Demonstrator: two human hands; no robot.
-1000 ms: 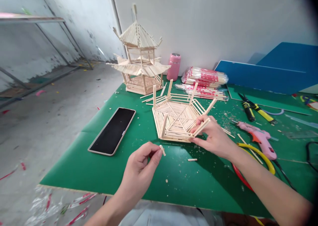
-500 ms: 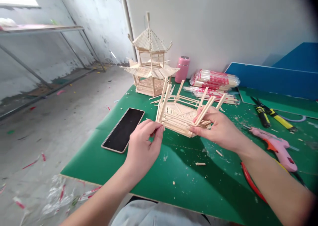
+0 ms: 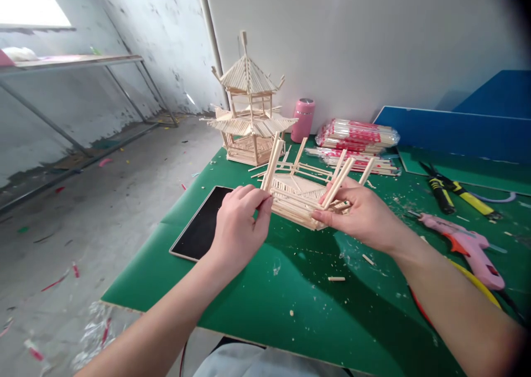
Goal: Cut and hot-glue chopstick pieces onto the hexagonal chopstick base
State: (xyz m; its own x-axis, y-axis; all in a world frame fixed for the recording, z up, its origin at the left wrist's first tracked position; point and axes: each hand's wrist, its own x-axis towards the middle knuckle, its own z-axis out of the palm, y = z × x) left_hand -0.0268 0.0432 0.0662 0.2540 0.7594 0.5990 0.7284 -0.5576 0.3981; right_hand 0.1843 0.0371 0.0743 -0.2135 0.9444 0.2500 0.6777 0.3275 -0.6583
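Note:
An unfinished pavilion model (image 3: 296, 194) of pale wooden sticks, with several upright posts and low railings round a slatted floor, is held tilted above the table. My right hand (image 3: 359, 211) grips its right side, thumb low on the front edge and fingers behind a pair of posts. At the left front corner, my left hand (image 3: 243, 222) pinches with thumb and forefinger at the foot of a post; the fingertips hide what exactly lies between them. Behind stands a finished-looking two-roofed stick pavilion (image 3: 252, 125).
A phone (image 3: 197, 225) lies left of the model on the green table (image 3: 249, 310). Packs of wooden sticks (image 3: 357, 134) and a pink flask (image 3: 303, 120) stand at the back. Pliers (image 3: 456, 192) and a pink glue gun (image 3: 468, 244) lie on the right.
My left hand has shifted slightly up along the model's corner, still pinching. The right hand keeps its grip. The camera view has tilted a little.

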